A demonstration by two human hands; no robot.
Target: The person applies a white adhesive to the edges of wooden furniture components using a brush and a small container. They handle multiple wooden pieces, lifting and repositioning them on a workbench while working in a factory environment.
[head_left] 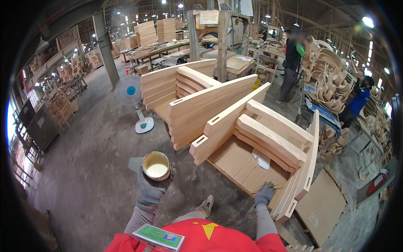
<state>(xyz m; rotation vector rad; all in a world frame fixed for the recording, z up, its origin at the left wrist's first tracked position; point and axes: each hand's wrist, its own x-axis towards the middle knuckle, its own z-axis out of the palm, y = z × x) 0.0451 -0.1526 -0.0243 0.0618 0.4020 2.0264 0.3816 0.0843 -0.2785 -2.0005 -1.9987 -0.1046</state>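
Note:
My left hand point(152, 191), in a grey work glove, is closed around a round pot point(165, 173) stained at the rim. Cream-coloured liquid that looks like glue point(156, 164) fills much of it. A flat grey-green piece point(135, 164) sticks out beside the pot; its other end is hidden. My right hand point(265, 194), gloved too, rests with fingers stretched out at the near edge of a cardboard-covered surface point(235, 157). It appears to hold nothing. Stacked pale wooden boards with slotted ends point(307, 185) rise just right of it, and curved wooden rails point(268, 138) lie beyond.
A white standing fan point(143, 125) with a blue hub stands left of more stacked boards point(210, 107). A flat panel point(321, 210) lies at the lower right. People work at the right near heaped curved wooden parts point(331, 80). A post point(105, 48) rises at the left.

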